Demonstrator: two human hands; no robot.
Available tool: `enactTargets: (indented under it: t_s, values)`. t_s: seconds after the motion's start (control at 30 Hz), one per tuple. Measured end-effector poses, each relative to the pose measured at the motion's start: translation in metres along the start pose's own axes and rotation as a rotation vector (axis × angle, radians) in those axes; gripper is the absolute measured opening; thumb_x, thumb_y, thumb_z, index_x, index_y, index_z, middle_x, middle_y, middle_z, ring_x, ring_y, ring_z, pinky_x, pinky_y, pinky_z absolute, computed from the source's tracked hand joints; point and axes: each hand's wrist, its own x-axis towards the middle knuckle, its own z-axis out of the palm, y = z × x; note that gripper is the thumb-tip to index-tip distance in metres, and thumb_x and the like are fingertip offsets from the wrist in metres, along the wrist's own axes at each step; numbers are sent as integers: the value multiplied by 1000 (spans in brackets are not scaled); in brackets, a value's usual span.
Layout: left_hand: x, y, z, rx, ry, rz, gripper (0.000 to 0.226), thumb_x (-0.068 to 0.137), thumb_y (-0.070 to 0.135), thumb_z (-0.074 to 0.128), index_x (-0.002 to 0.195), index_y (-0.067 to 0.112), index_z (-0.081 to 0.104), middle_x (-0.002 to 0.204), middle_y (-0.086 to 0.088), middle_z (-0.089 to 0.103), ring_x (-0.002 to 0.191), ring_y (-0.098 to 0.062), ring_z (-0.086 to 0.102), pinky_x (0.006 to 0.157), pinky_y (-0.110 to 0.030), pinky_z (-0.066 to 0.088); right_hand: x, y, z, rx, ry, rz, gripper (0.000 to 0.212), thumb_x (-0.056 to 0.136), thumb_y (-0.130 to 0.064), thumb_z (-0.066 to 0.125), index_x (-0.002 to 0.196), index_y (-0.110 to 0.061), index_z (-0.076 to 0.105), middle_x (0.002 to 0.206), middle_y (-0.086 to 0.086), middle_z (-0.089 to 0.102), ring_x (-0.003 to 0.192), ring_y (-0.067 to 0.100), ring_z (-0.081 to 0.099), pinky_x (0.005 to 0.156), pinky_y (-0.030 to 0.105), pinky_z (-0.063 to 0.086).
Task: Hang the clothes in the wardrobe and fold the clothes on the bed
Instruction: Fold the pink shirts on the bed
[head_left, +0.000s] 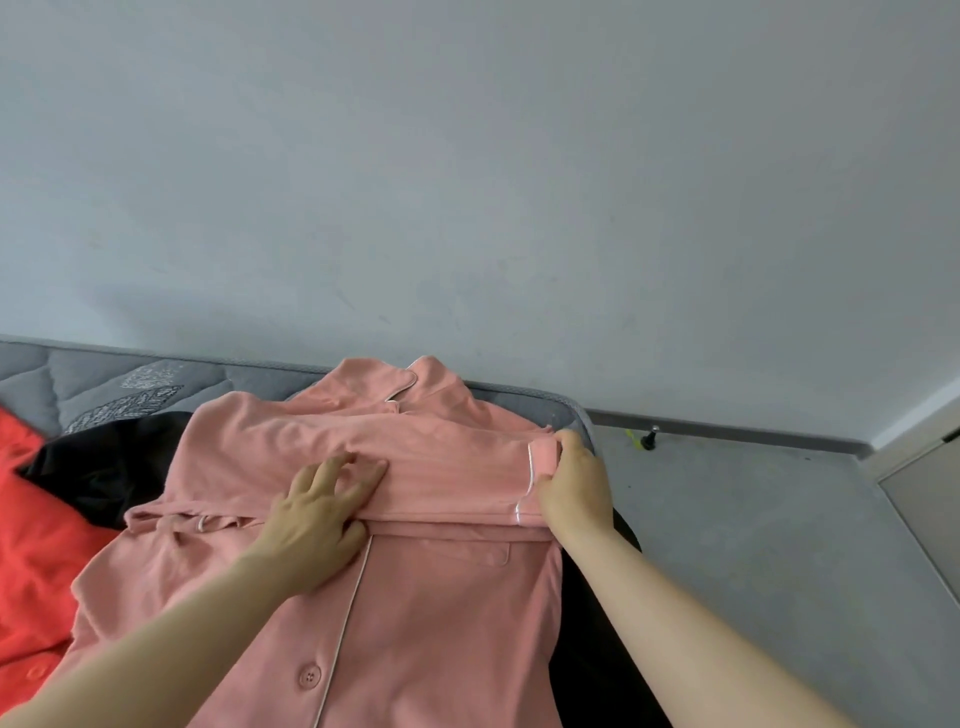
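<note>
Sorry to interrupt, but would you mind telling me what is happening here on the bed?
A person is folding a pink buttoned shirt laid on the mattress. Its sleeve is drawn across the chest; the left hand presses flat on it while the right hand grips its cuff end. A black garment lies underneath, and a red garment lies to the left.

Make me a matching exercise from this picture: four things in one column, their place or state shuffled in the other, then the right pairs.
Things:
1. left hand
2. right hand
3. red garment
4. black garment

Place or state:
A. lies partly under the pink shirt
B. grips the cuff of the folded sleeve
C. lies on the bed at the left edge of the view
D. rests on the sleeve with fingers spread

Pairs: 1-D, 2-B, 3-C, 4-A
</note>
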Motion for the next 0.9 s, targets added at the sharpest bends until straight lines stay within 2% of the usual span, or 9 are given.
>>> enactTargets:
  t_s: [0.1,0.2,0.27,0.4,0.6,0.7,0.8,0.83,0.9]
  values:
    - [5,8,19,39,-116,-7,68,71,77,12,132,69,-18,159,0,-17,145,-30,0,111,-49,22,7,3,8,-122,-83,68,47,88,-3,51,134,-9,40,130,14,49,117,32,52,90,36,44]
    - [13,16,34,94,-181,-32,70,76,85,21,122,71,-29,154,-8,-34,144,-40,-17,111,-57,11,20,-11,18,-194,-109,-32,63,82,-5,55,141,-12,33,142,13,35,132,32,35,105,43,38]
    - [17,17,41,104,-181,-47,72,76,84,23,121,71,-31,149,-7,-41,142,-42,-22,110,-61,7,32,-24,27,-213,-156,-136,61,82,-12,56,140,-12,36,144,12,34,136,31,29,113,50,26]
    - [18,15,51,89,-166,-42,73,75,84,23,122,71,-31,134,-2,-54,140,-41,-28,109,-65,1,67,-36,41,-326,-245,-271,51,90,-34,55,135,-12,41,138,8,45,134,27,37,115,61,8]
    - [17,18,52,76,-182,-36,72,78,82,24,125,69,-29,130,0,-59,138,-40,-33,109,-65,-4,110,-26,51,-261,-515,-209,93,82,-61,59,151,-15,17,156,7,26,144,28,22,113,57,22]
    - [18,17,53,67,-180,-32,72,77,83,23,125,70,-29,129,1,-60,137,-40,-34,109,-65,-5,112,-19,59,-235,-512,-148,98,79,-70,56,151,-15,19,157,5,24,146,25,20,114,61,15]
    - [18,17,54,53,-175,-33,73,76,83,24,125,70,-28,132,1,-58,137,-39,-35,109,-65,-6,112,-20,63,-280,-439,-198,81,79,-75,51,132,-13,46,139,7,47,133,28,40,110,55,26]
    - [18,17,53,49,-176,-35,73,76,83,24,125,70,-28,133,1,-58,137,-39,-35,109,-64,-6,111,-22,63,-249,-417,-221,71,81,-76,46,112,-14,55,122,7,58,120,29,50,103,50,35]
    - [17,17,53,48,-176,-42,73,77,83,24,125,70,-28,133,1,-57,137,-38,-36,109,-64,-7,105,-27,62,-132,-378,-262,63,82,-79,38,71,-18,46,78,0,56,86,27,56,81,41,42]
